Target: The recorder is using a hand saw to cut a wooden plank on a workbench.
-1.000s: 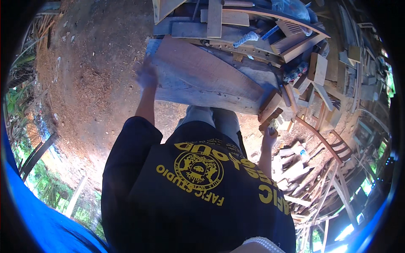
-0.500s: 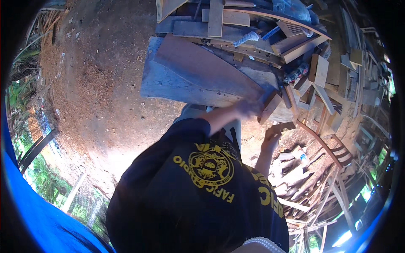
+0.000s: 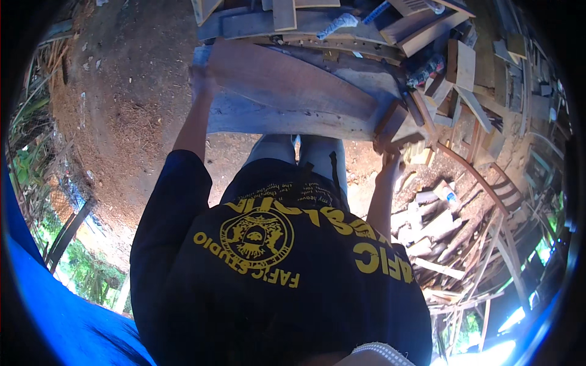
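A long brown wooden board with one curved edge lies across a greyish-blue plank bench in front of my legs. My left hand is at the board's left end, its arm stretched forward; motion smears the fingers, so I cannot tell whether they grip the edge. At the bench's right end, my right hand is closed around a small dark wooden block. A brown upright wooden piece stands at the board's right end, just beyond that hand.
Planks and offcuts are heaped beyond the bench, with a plastic-wrapped item among them. Split wood scraps lie on the ground at the right, below a curved slatted wooden frame. Bare earth with shavings stretches to the left.
My left hand has swept from the board's right end to its left end. My right hand has brought the wooden block forward, close to the bench's end. The view has shifted slightly.
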A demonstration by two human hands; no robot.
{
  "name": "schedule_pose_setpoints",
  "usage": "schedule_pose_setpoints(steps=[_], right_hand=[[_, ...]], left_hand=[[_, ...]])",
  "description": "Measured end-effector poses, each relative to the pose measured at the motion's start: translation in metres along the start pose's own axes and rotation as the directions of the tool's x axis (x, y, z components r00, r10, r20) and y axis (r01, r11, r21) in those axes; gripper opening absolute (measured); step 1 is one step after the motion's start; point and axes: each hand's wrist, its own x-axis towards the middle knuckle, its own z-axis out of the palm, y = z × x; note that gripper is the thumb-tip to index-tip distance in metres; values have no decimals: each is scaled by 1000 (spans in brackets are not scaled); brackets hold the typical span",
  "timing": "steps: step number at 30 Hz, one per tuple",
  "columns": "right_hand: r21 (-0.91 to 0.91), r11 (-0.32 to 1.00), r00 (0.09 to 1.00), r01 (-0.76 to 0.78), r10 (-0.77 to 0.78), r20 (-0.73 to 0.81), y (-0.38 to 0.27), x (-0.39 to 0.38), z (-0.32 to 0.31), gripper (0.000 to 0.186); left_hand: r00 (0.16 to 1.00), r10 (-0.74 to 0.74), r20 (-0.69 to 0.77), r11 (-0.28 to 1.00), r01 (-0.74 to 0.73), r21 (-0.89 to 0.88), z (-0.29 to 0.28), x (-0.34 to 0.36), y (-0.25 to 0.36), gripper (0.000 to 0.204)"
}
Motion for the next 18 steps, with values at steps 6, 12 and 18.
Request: schedule_pose_setpoints(steps=[6,12,18], right_hand=[[-321,943,994,87,-62,85,-13,38,-11,50],[-437,892,989,110,-57,133,-21,63,-21,66],[-601,796,991,64,22,135,-25,99,-15,77]], left_hand=[[994,54,-95,987,-67,-145,13,-62,48,75],[998,-42,-41,995,45,94,-9,-125,56,64],[976,-195,-96,981,193,-30,16,-156,59,72]])
